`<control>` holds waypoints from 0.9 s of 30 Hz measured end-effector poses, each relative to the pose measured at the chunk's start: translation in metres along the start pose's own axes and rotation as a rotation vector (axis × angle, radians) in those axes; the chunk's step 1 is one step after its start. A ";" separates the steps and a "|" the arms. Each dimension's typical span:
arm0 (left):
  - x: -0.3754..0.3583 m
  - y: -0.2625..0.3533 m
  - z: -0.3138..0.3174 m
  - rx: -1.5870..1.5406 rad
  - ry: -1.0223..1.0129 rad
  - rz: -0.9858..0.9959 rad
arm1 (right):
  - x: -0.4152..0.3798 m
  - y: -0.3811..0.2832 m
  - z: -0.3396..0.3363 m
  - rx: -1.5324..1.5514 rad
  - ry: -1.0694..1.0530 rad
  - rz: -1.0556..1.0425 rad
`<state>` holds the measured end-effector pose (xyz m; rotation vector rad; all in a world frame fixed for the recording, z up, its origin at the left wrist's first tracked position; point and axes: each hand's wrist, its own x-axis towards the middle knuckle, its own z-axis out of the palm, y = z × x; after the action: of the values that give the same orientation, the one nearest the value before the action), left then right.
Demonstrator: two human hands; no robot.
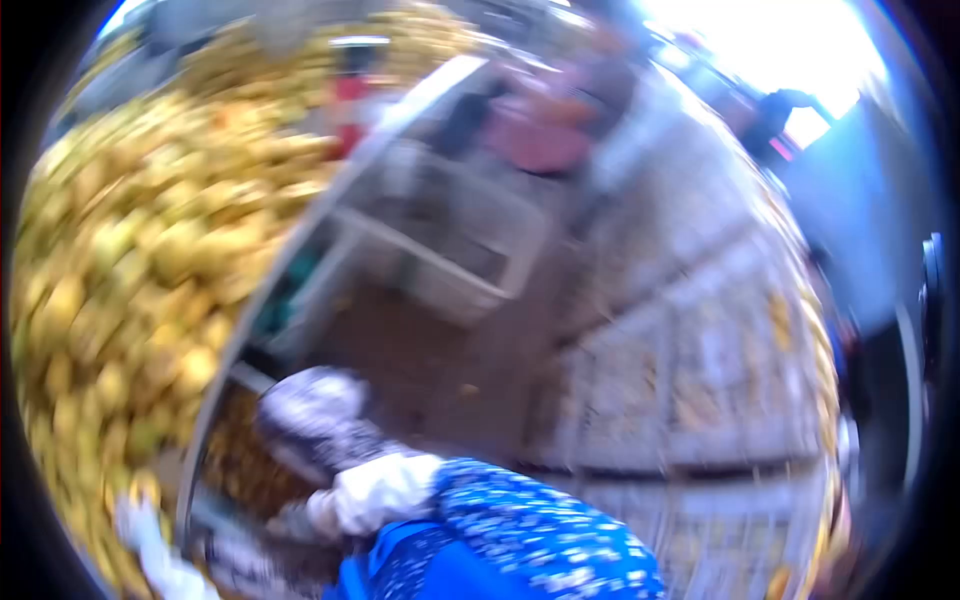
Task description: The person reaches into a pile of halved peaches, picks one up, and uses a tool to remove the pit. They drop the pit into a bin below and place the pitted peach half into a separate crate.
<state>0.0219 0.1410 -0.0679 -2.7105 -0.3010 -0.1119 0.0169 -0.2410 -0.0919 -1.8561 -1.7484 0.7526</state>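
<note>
The whole view is smeared by motion. My left hand (136,516), in a white glove and sleeve, is at the lower left against a pile of yellow fruit (150,240), right at one orange-yellow piece (145,489); its fingers are blurred. My right arm, in a blue white-specked sleeve (550,530) and white oversleeve (388,492), reaches left. My right hand (300,520) is low beside a bin of small brownish pieces (245,455); I cannot tell what it holds. Speckled cloth (315,405) lies just beyond that arm.
A pale rail (330,205) divides the fruit pile from the floor. A white crate (430,265) stands on the brown floor (400,345). Large pale slatted crates (690,380) line the right side. A person in reddish clothing (540,130) is at the back.
</note>
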 end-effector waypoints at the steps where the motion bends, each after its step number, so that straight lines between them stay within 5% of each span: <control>1: 0.016 0.012 0.004 0.093 -0.182 -0.195 | -0.002 0.012 0.010 0.105 0.055 0.121; 4: 0.068 0.030 0.079 -0.619 -0.261 -0.120 | -0.001 0.018 0.031 0.236 0.157 0.257; 8: 0.034 0.091 -0.007 -0.549 0.026 -0.168 | -0.001 0.024 0.059 0.236 0.196 0.299; 10: 0.024 0.095 -0.014 -1.117 0.059 -0.351 | -0.026 0.011 0.014 0.388 0.160 0.318; 11: 0.018 0.095 -0.040 -1.003 0.136 -0.282 | -0.052 -0.027 -0.059 0.703 -0.048 0.496; 12: 0.012 0.089 -0.028 -1.362 0.095 -0.599 | -0.058 -0.013 -0.046 0.515 0.041 0.424; 14: -0.018 0.111 -0.060 -2.703 -0.025 -0.574 | -0.051 0.012 0.010 -0.049 0.390 0.140; 15: -0.028 0.124 -0.105 -3.023 -0.328 -0.322 | -0.050 0.014 0.014 -0.164 0.535 0.103; 17: -0.049 0.152 -0.149 -2.695 0.015 -0.688 | -0.044 -0.021 -0.038 0.335 0.560 0.406; 19: -0.064 0.172 -0.151 -2.659 0.066 -0.703 | -0.042 -0.040 -0.058 0.258 0.619 0.450; 22: -0.077 0.196 -0.134 -2.509 0.203 -0.626 | -0.040 -0.045 -0.070 0.048 0.575 0.225; 27: -0.096 0.220 -0.156 -2.239 0.342 -0.619 | -0.028 -0.027 -0.052 -0.001 0.504 0.364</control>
<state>-0.0274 -0.1373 -0.0229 -4.0356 -1.6570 -2.2380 0.0310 -0.2653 -0.0336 -2.1593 -1.1140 0.3551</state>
